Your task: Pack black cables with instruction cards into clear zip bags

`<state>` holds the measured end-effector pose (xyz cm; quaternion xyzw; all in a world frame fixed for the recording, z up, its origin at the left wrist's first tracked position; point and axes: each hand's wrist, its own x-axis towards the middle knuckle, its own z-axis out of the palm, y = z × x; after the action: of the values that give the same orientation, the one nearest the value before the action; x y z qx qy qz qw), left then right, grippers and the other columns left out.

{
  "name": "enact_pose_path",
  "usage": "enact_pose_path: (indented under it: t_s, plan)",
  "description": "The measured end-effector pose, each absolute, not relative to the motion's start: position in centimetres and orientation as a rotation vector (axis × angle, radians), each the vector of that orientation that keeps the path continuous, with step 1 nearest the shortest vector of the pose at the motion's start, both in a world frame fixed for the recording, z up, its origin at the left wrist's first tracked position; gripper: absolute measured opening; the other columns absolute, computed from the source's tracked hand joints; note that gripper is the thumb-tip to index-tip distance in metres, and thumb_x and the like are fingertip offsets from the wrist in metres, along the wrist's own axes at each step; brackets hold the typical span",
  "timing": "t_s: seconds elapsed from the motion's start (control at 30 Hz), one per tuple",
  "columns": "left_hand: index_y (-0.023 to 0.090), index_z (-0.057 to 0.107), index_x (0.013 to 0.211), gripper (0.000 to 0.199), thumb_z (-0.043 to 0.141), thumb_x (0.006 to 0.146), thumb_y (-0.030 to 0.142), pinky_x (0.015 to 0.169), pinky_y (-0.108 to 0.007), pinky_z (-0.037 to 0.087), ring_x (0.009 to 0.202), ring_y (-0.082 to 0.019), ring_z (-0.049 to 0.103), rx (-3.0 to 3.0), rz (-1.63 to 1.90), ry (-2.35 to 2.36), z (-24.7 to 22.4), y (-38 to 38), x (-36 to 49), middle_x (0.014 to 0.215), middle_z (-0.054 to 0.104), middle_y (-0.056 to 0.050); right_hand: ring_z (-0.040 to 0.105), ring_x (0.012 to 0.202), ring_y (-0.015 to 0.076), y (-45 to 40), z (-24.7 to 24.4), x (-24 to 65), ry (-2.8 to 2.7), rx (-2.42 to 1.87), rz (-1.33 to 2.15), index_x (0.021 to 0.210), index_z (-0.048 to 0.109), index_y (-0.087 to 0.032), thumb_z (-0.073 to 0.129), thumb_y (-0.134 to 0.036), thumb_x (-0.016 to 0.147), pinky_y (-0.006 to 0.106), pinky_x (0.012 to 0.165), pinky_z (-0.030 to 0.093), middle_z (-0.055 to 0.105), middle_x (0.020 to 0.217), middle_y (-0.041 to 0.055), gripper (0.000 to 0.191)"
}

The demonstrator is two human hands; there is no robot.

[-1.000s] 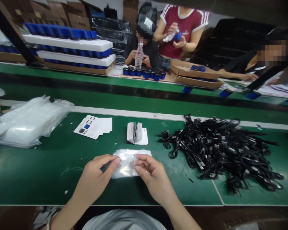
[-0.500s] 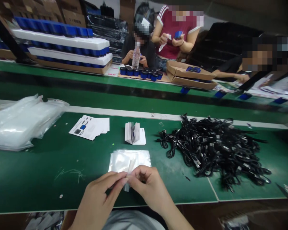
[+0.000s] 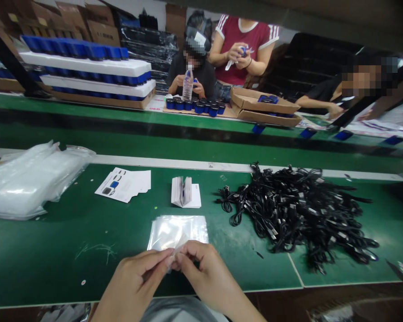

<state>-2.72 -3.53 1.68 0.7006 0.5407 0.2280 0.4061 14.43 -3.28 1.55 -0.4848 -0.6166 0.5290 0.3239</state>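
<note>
My left hand (image 3: pixel 134 279) and my right hand (image 3: pixel 204 275) meet at the fingertips near the front edge of the green work table. Between them they pinch a small piece of transparent plastic film (image 3: pixel 173 256). What it is attached to is hidden by my fingers. Just beyond my fingers lies a flat stack of transparent plastic bags (image 3: pixel 177 232), and the pinched film overlaps its near edge. Both hands are over the table's front part.
Left of the bags lies a large heap of plastic-wrapped bags (image 3: pixel 30 185). Printed cards (image 3: pixel 122 184) and a fanned booklet (image 3: pixel 184 192) lie ahead. A tangle of black cables (image 3: pixel 298 212) fills the right. Co-workers handle blue-capped items across a green conveyor (image 3: pixel 201 134).
My hands have moved down toward the table's near edge and closer together. The dark item in my left hand a second ago no longer shows. The film strip is now pinched between my fingertips.
</note>
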Motion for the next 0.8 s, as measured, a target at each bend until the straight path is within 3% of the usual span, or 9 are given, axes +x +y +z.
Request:
enact_pose_path:
  t_s: [0.27, 0.53, 0.8]
  plan:
    - [0.028, 0.07, 0.095, 0.026, 0.049, 0.085, 0.038, 0.065, -0.02, 0.055, 0.074, -0.016, 0.069, 1.74, 0.547, 1.388, 2.5, -3.0, -2.2, 0.084, 0.074, 0.001, 0.059, 0.066, 0.0119, -2.6, 1.9, 14.9, -1.757, -1.265, 1.294, 0.072, 0.062, -0.017, 0.043, -0.016, 0.089, 0.02, 0.062, 0.043, 0.064, 0.071, 0.0006, 0.025]
    - [0.024, 0.063, 0.081, 0.025, 0.046, 0.085, 0.043, 0.058, -0.018, 0.051, 0.065, -0.014, 0.068, 1.762, 0.384, 1.345, 3.7, -1.9, -1.5, 0.072, 0.072, 0.003, 0.054, 0.063, 0.012, -2.9, 2.4, 14.7, -1.977, -1.273, 1.007, 0.07, 0.056, -0.018, 0.046, -0.006, 0.08, 0.02, 0.061, 0.039, 0.058, 0.067, -0.001, 0.019]
    - [0.023, 0.057, 0.073, 0.028, 0.035, 0.089, 0.03, 0.053, -0.022, 0.043, 0.056, -0.014, 0.062, 2.123, 0.241, 1.322, 3.1, -1.8, -1.8, 0.065, 0.065, 0.002, 0.056, 0.064, 0.0117, -2.5, 2.2, 15.0, -2.031, -1.262, 1.005, 0.071, 0.057, -0.018, 0.045, -0.006, 0.079, 0.019, 0.061, 0.039, 0.059, 0.067, -0.0006, 0.019]
